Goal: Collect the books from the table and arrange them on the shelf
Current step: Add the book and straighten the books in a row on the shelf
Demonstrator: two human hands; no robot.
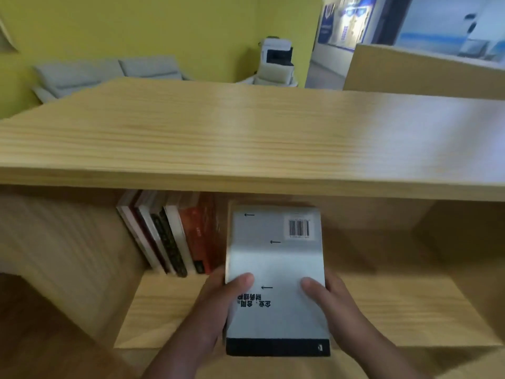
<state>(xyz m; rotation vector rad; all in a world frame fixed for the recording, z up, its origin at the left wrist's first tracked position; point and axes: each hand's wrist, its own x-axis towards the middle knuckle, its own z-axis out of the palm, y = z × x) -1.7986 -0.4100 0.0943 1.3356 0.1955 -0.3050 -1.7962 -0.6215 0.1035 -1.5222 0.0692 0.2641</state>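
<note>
Both thumbs lie flat on the cover, while the other fingers curl under the edges, out of sight. The left hand [216,305] and the right hand [337,305] each grip one long side of the pale grey paperback book [276,258]. It lies level over the lower board of the light pine bookshelf [410,310], its far end inside the compartment; whether it touches the board cannot be told.

The cover shows a barcode at the far right corner, small arrows, upside-down black characters and a black band along the near edge.

Just to its left stands a row of leaning books [175,236] with white, dark and red spines. Their titles are too blurred to read, and the grained wooden top board [246,132] hides their tops.

Beyond it, a grey cushioned sofa [109,72] and a white office printer [276,61] stand against a yellow wall.
</note>
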